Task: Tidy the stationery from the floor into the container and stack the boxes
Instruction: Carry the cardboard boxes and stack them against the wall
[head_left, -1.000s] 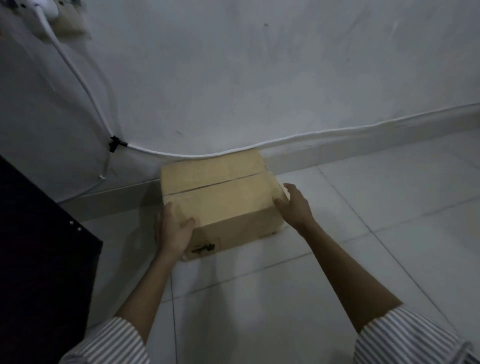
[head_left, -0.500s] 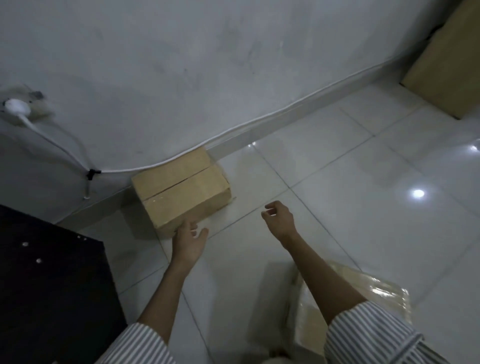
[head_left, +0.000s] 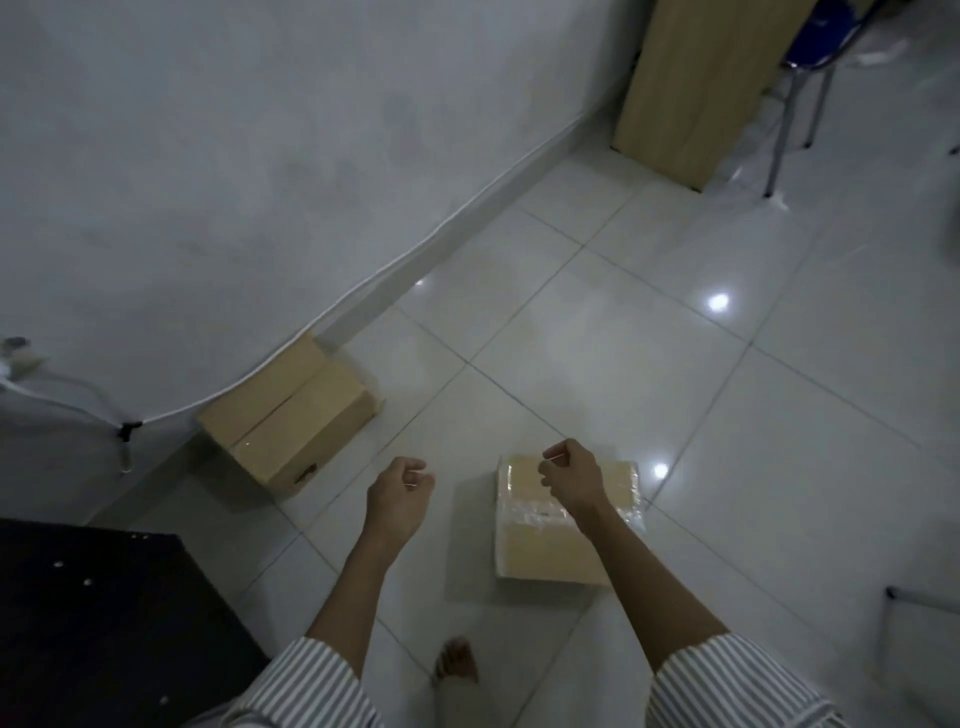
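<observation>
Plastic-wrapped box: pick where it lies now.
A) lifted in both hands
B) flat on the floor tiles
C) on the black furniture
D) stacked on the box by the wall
B: the plastic-wrapped box lies flat on the floor tiles, apart from the box by the wall, partly hidden by the right hand.

Closed cardboard box (head_left: 291, 421) sits against the wall; flat plastic-wrapped box (head_left: 535, 551) lies apart.
</observation>
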